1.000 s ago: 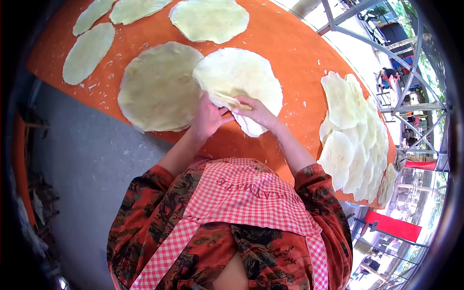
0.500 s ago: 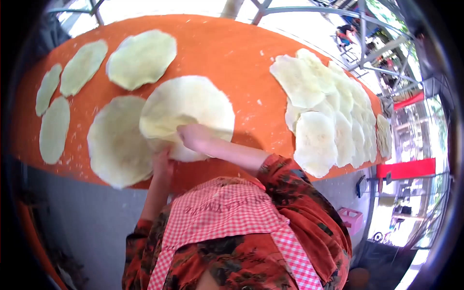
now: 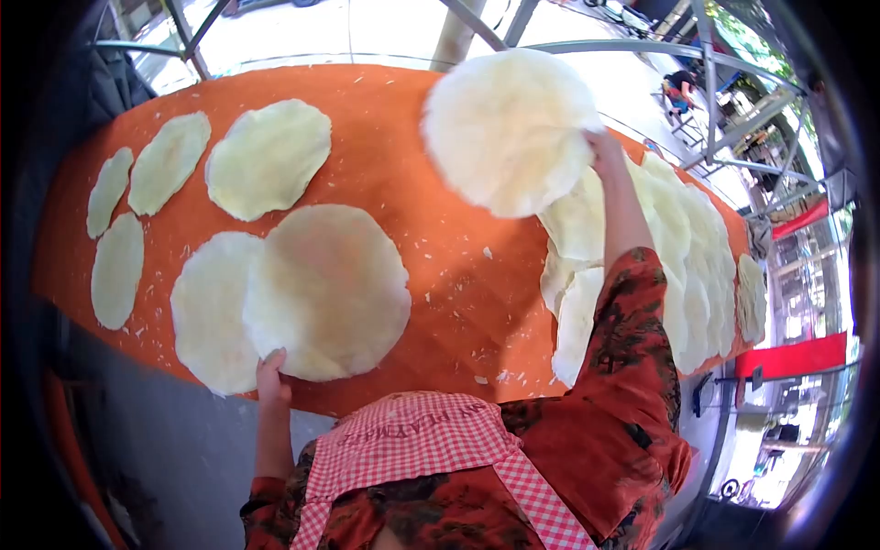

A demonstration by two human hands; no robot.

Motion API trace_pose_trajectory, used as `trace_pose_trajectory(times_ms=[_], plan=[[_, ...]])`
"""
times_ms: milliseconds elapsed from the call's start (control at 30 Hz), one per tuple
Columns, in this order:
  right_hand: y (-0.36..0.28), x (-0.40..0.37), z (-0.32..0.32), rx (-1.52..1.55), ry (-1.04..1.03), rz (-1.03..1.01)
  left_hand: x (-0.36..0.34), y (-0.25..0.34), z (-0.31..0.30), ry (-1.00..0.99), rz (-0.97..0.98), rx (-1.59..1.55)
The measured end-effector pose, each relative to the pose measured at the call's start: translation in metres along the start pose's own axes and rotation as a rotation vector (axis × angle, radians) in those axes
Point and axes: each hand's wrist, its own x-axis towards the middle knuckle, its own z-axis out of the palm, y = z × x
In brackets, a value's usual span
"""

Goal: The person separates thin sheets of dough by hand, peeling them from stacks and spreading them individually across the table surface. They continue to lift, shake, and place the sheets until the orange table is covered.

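Held up over the far right of the orange table [image 3: 449,339] is a thin, pale round flatbread [image 3: 509,128], its right edge pinched in my right hand [image 3: 605,154]. My left hand [image 3: 272,374] grips the near edge of a second flatbread [image 3: 330,293] at the table's front. That one partly overlaps another flatbread [image 3: 209,312] to its left. Below the raised round, on the right, overlapping flatbreads [image 3: 678,247] cover much of the table; my right arm hides some of them.
Toward the back left lies a separate flatbread [image 3: 268,158], with smaller-looking ones [image 3: 170,163] farther left. White flakes are scattered over the tabletop. Metal bars [image 3: 596,48] run behind the table, and a seated person [image 3: 679,92] is in the distance.
My right hand has lifted a flatbread off the front pile and carried it up and to the right. My left hand has shifted slightly left and down.
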Motion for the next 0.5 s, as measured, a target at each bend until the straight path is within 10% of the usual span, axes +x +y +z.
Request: trace_pose_trajectory(times_ms=[100,200,233,267,300,333,367,400,433,500], plan=[[0.075,0.040,-0.110,-0.215,0.327,0.027,-0.033,0.013,0.031,-0.197,-0.187,-0.284],[0.161,-0.012,-0.075,-0.885,0.642,-0.342,-0.043,-0.001,0.020,-0.163,-0.187,-0.369],[0.183,-0.053,-0.038,-0.867,0.310,-0.503,-0.041,-0.005,0.009,-0.209,-0.223,-0.340],[0.172,-0.133,0.035,-0.620,-0.064,-0.058,-0.051,0.002,0.036,-0.163,-0.101,-0.289],[0.184,-0.201,0.088,-0.551,-0.453,-0.396,-0.048,0.005,0.032,-0.164,-0.109,-0.244],[0.209,-0.254,0.127,-0.366,-0.703,-0.222,-0.045,0.007,0.029,-0.175,-0.125,-0.195],[0.210,-0.310,0.171,-0.778,-0.893,-0.395,-0.042,0.008,0.030,-0.202,-0.150,-0.143],[0.196,-0.356,0.207,-0.816,-1.063,-0.727,-0.043,0.007,0.043,-0.193,-0.092,-0.209],[0.168,-0.389,0.232,-1.075,-1.187,-0.569,-0.043,0.011,0.052,-0.244,-0.094,-0.219],[0.174,-0.440,0.256,-1.155,-0.929,-0.700,-0.042,0.021,0.066,-0.370,-0.125,-0.244]])
